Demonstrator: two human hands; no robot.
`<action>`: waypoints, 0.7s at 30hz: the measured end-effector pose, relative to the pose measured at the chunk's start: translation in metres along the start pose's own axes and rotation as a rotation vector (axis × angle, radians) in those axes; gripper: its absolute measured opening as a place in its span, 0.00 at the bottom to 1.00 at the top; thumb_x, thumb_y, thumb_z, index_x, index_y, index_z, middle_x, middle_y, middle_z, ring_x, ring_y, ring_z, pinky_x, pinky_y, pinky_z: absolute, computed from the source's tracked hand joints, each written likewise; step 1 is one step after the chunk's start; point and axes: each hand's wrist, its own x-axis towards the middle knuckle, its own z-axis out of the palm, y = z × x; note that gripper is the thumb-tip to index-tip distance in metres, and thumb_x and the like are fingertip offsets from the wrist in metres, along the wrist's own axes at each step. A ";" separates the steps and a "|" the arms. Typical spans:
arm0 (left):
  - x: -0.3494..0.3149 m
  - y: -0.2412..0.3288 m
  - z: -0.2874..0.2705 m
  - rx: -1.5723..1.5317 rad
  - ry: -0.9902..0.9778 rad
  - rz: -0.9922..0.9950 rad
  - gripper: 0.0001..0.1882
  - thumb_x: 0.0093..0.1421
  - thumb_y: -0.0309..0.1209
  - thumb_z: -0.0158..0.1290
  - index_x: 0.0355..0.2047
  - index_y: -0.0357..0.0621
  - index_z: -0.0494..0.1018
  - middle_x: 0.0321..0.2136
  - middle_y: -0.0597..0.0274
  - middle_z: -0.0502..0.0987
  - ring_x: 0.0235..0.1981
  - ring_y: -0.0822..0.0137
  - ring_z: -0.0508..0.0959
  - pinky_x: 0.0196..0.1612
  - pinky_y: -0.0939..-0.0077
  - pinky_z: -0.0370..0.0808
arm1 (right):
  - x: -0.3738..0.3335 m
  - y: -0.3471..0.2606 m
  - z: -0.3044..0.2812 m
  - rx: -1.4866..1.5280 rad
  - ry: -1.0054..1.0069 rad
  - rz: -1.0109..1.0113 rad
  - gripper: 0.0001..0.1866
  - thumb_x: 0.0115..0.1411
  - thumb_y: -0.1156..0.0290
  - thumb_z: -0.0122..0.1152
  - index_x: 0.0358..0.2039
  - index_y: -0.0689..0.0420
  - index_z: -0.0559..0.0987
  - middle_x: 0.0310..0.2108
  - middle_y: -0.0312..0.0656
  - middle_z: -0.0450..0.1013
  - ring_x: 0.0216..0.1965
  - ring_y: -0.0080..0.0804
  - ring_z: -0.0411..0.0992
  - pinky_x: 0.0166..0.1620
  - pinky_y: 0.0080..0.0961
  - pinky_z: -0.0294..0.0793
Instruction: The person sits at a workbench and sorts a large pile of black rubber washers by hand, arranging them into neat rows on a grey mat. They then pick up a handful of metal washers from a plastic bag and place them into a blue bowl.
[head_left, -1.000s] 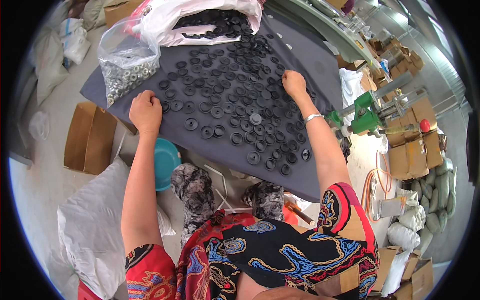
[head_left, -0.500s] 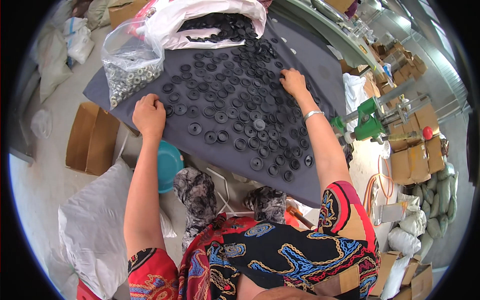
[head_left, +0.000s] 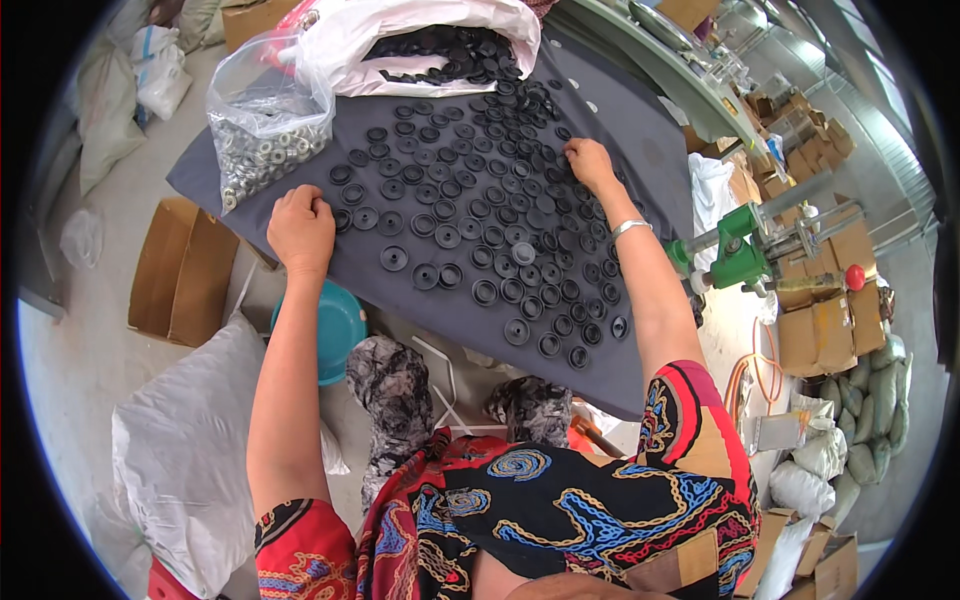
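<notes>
Dozens of small round black rubber washers, too many to count, lay spread over the dark grey cloth-covered board. The left hand, fingers curled together, pressed its nine o'clock edge; the right hand, fingertips down, touched washers at two o'clock. Sorting well probably meant sliding pieces flat. Two bags sat at twelve o'clock: one clear plastic bag of metal rings, one white sack
</notes>
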 end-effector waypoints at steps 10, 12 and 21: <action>0.000 0.001 0.002 0.008 -0.002 0.003 0.03 0.52 0.28 0.53 0.27 0.48 0.76 0.25 0.63 0.76 0.32 0.59 0.77 0.35 0.63 0.73 | -0.017 -0.029 0.003 0.021 0.049 -0.197 0.13 0.58 0.73 0.53 0.42 0.54 0.80 0.39 0.43 0.75 0.45 0.43 0.71 0.48 0.41 0.69; 0.001 0.004 0.002 0.007 -0.008 0.002 0.03 0.52 0.28 0.53 0.27 0.47 0.76 0.25 0.63 0.77 0.32 0.59 0.77 0.35 0.63 0.73 | -0.017 -0.025 0.003 0.049 0.045 -0.159 0.13 0.57 0.73 0.53 0.42 0.54 0.80 0.39 0.43 0.75 0.46 0.43 0.71 0.48 0.41 0.69; 0.000 -0.003 0.003 0.014 0.032 0.036 0.03 0.51 0.28 0.52 0.26 0.48 0.75 0.25 0.64 0.76 0.31 0.60 0.76 0.33 0.62 0.73 | -0.029 -0.076 -0.021 0.038 -0.082 -0.183 0.14 0.54 0.72 0.57 0.42 0.58 0.80 0.37 0.48 0.75 0.43 0.47 0.72 0.47 0.40 0.71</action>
